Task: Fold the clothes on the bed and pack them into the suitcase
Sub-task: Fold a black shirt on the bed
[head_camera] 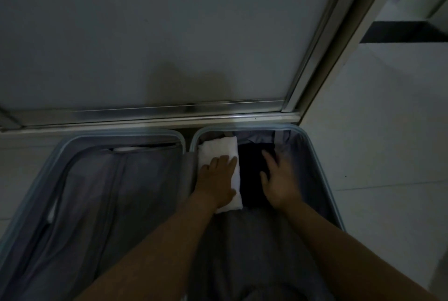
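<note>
White cloth (217,148) under left hand (216,180) — right hand (282,180) perhaps touching dark garment (249,177).

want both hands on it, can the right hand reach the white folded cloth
Probably yes: the white folded cloth lies just beside the right hand, with nothing between them; the left hand covers part of it.

Nothing readable anywhere — no text, label or number (the suitcase (308,152) included).

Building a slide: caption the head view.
Left hand flat on folded white cloth, right hand on folded black garment, inside the open grey-lined suitcase.
</note>
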Available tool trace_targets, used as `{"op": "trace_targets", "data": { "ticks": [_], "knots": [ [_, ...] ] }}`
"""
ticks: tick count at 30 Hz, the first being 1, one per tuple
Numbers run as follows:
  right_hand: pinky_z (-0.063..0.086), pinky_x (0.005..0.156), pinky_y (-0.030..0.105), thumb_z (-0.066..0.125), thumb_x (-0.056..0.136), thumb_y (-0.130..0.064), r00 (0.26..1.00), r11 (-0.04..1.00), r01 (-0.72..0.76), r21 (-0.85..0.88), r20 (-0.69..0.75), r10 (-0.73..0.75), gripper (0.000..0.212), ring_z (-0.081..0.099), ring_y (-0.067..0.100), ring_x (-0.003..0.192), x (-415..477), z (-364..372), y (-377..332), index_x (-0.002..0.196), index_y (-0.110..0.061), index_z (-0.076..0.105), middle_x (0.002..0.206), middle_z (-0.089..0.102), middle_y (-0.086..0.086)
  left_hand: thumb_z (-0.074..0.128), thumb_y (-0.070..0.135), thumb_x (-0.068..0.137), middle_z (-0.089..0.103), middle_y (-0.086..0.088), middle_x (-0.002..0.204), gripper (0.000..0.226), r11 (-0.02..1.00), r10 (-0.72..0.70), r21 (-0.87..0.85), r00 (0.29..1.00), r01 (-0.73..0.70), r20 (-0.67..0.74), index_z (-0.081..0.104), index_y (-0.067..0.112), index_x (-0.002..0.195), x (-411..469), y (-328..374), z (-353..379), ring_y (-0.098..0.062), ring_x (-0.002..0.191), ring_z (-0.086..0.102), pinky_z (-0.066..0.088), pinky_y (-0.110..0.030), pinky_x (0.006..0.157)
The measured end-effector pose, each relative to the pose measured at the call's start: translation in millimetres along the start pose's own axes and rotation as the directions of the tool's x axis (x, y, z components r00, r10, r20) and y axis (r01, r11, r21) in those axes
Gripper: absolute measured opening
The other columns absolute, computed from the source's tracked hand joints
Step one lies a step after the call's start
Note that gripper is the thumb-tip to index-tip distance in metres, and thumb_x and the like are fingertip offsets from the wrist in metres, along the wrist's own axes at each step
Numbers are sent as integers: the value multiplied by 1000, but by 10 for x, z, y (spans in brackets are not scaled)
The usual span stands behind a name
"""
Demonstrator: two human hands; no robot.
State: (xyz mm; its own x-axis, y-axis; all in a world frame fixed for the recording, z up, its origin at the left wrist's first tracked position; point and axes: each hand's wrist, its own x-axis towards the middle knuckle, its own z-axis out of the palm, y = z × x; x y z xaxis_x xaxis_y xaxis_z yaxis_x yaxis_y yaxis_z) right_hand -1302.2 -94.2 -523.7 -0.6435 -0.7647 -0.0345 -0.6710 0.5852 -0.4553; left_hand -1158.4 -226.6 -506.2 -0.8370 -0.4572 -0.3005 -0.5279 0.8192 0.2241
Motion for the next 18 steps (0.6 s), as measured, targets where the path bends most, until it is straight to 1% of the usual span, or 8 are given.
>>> {"op": "trace_targets", "data": {
  "ticks": [1, 2, 4, 7, 10, 13, 16, 18],
  "knots": [
    [14, 119, 37, 52, 95, -37, 993, 994, 95, -63, 82, -89, 71, 4, 23, 147, -47, 31, 58, 154, -30, 13, 162, -2, 6, 61, 50, 86, 6, -8, 159, 96, 1000, 10, 17, 1000, -10, -10, -2, 24, 154, 16, -16, -17, -30, 143, 12, 19, -45, 115],
    [6, 118, 36, 50, 95, -43, 979, 986, 142, -85, 162, -127, 75, -8, 19, 147, -94, 61, 98, 154, -32, 4, 161, -16, 1, 63, 52, 84, 5, -8, 159, 99, 1000, 16, 24, 1000, -15, -14, -1, 24, 154, 31, -38, -35, -30, 144, 10, 18, -46, 116],
    [-2, 116, 34, 45, 95, -51, 967, 983, 151, -104, 223, -125, 81, -21, 16, 144, -196, 131, 144, 151, -36, -12, 156, -31, -6, 66, 54, 80, -6, -7, 161, 104, 1000, 16, -1, 1000, -16, -2, -2, 26, 154, 42, -84, -45, -30, 147, -2, 10, -49, 119],
    [-5, 115, 35, 38, 97, -54, 973, 986, 116, -121, 211, -89, 78, -24, 19, 145, -251, 263, 84, 148, -38, -18, 156, -31, -4, 64, 56, 82, -24, -5, 158, 109, 1000, 11, -14, 999, -10, 47, -14, 27, 152, 31, -141, -2, -29, 147, -16, -2, -46, 119],
    [-4, 117, 41, 31, 97, -57, 970, 979, 62, -193, 243, -14, 74, -21, 23, 146, -47, 290, -7, 148, -38, -19, 156, -30, 0, 61, 60, 82, -24, -6, 158, 111, 1000, -6, 30, 997, 4, 79, -20, 26, 150, 69, -152, 40, -31, 147, -15, 0, -48, 120],
    [0, 119, 47, 27, 98, -58, 958, 958, 31, -285, 282, 53, 72, -19, 26, 146, 183, 254, -79, 149, -37, -20, 156, -31, 4, 57, 62, 83, -20, -5, 160, 105, 1000, -25, 8, 997, 24, 72, -14, 27, 152, 151, -143, 19, -30, 147, -14, 1, -50, 120],
    [-1, 119, 47, 26, 99, -54, 978, 947, 37, -319, 207, 31, 72, -21, 28, 146, 169, 281, -158, 150, -31, -18, 156, -30, 8, 47, 62, 88, -22, -4, 159, 95, 999, -38, -18, 999, 38, -11, -13, 26, 152, 217, -172, -3, -28, 147, -17, -4, -51, 119],
    [-2, 119, 47, 28, 99, -53, 986, 953, 69, -295, 162, -21, 72, -23, 26, 144, 125, 325, -166, 152, -28, -14, 157, -28, 7, 45, 63, 89, -26, -4, 158, 96, 999, -48, -13, 999, 48, -3, -19, 27, 150, 243, -204, 28, -30, 146, -19, -4, -51, 119]
  ]
}}
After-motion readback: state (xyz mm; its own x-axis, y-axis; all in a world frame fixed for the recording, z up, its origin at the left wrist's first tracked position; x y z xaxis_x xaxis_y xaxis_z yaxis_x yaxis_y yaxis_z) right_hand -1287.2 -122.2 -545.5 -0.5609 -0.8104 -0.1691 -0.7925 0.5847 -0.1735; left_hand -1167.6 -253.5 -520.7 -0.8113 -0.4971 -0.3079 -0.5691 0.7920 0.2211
